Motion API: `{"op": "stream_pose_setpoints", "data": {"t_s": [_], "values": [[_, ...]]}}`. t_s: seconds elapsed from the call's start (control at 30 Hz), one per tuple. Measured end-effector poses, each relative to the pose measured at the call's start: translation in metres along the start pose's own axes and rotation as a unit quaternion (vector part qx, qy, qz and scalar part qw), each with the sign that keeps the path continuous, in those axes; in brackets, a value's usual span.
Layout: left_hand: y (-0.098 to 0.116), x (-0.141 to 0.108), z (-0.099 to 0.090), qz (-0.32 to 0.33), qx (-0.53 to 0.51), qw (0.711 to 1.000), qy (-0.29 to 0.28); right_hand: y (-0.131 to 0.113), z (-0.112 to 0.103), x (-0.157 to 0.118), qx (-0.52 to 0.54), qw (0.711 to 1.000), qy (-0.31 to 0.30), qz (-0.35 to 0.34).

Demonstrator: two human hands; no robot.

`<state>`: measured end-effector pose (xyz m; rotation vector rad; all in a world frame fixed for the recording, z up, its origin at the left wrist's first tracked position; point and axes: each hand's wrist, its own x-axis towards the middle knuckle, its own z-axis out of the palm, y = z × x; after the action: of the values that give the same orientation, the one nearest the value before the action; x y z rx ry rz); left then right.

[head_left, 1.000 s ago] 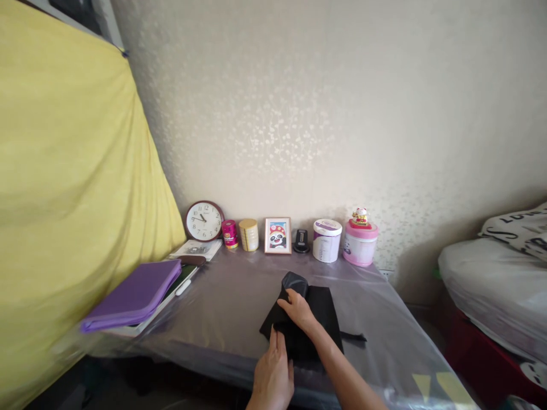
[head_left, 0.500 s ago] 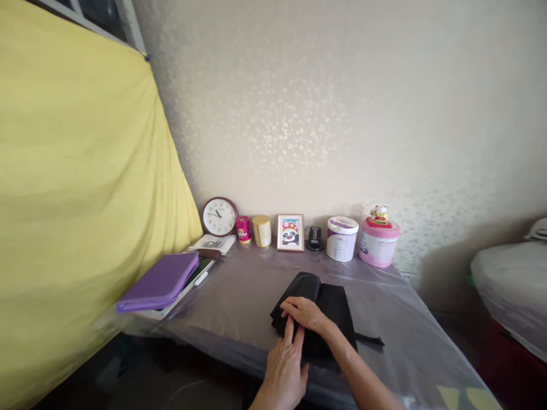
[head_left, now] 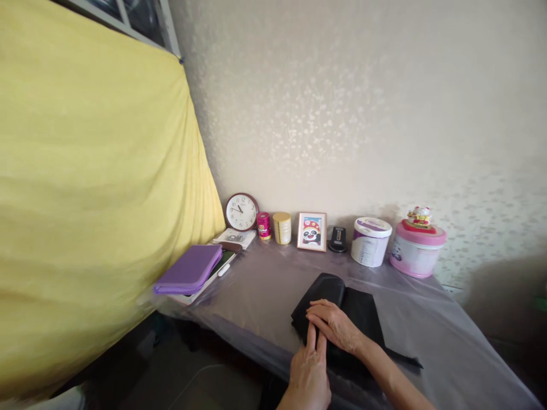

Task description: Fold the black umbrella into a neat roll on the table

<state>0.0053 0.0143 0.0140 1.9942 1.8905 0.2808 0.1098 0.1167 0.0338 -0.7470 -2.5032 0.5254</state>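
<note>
A black folded cloth [head_left: 361, 310] lies on the table near its front edge, one side turned over onto the rest. A thin black strap [head_left: 405, 358] sticks out from it to the right. My right hand [head_left: 335, 323] rests flat on the folded part, its fingers pointing left. Just below it, my left hand [head_left: 310, 367] presses the cloth's near edge with its index and middle fingers stretched forward. The fingertips of both hands meet or overlap there. Under my hands and forearm, part of the cloth is hidden.
Along the wall stand a clock [head_left: 241, 212], a pink can [head_left: 264, 226], a yellow-lidded jar [head_left: 282, 229], a framed panda picture [head_left: 311, 232], a black stapler-like object [head_left: 338, 240], a white tub [head_left: 371, 245] and a pink-lidded tub [head_left: 414, 253] bearing a cat figurine [head_left: 419, 217]. A purple case [head_left: 188, 270] lies left.
The view has turned left, so everything sits farther right in the picture. Both hands stay on the black cloth in nearly the same place, and the fold looks about the same.
</note>
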Motion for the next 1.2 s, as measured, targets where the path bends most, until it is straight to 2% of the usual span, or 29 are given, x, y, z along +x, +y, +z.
{"op": "stream_pose_setpoints", "data": {"t_s": [0.07,0.17,0.27,0.4,0.47,0.57,0.7,0.83,0.9,1.0,1.1,1.2], "values": [[0.003,0.000,-0.004,-0.016,-0.002,1.000,-0.023,0.014,0.000,0.008,-0.040,0.999,-0.022,-0.018],[0.006,-0.001,-0.008,-0.026,-0.003,0.999,-0.045,0.039,-0.002,0.021,-0.084,0.996,-0.029,-0.006],[0.009,0.001,-0.010,-0.031,-0.008,0.998,-0.057,0.064,-0.006,0.032,-0.102,0.994,-0.014,0.032],[0.014,0.008,-0.011,-0.079,-0.005,0.994,-0.081,0.090,-0.012,0.045,-0.137,0.987,0.001,0.078],[0.015,0.010,-0.010,-0.097,0.006,0.991,-0.091,0.097,-0.014,0.051,-0.153,0.981,0.011,0.121],[0.013,0.009,-0.008,-0.084,0.025,0.992,-0.092,0.101,-0.018,0.054,-0.175,0.963,0.045,0.201],[0.008,0.002,-0.005,-0.044,0.020,0.997,-0.056,0.102,-0.035,0.031,-0.213,0.933,0.110,0.269],[0.006,-0.003,-0.002,-0.026,0.028,0.999,-0.027,0.097,-0.058,-0.026,-0.238,0.895,0.183,0.329],[0.007,-0.004,-0.002,-0.024,0.028,0.999,-0.022,0.088,-0.062,-0.055,-0.163,0.889,0.212,0.371],[0.009,-0.005,-0.003,-0.028,0.028,0.999,-0.016,0.067,-0.055,-0.084,0.006,0.889,0.201,0.412],[0.009,-0.006,-0.003,-0.026,0.024,0.999,-0.010,0.041,-0.038,-0.094,0.108,0.877,0.203,0.422],[0.009,-0.007,-0.002,-0.027,0.013,0.999,-0.012,0.024,-0.025,-0.095,0.163,0.865,0.223,0.419]]}}
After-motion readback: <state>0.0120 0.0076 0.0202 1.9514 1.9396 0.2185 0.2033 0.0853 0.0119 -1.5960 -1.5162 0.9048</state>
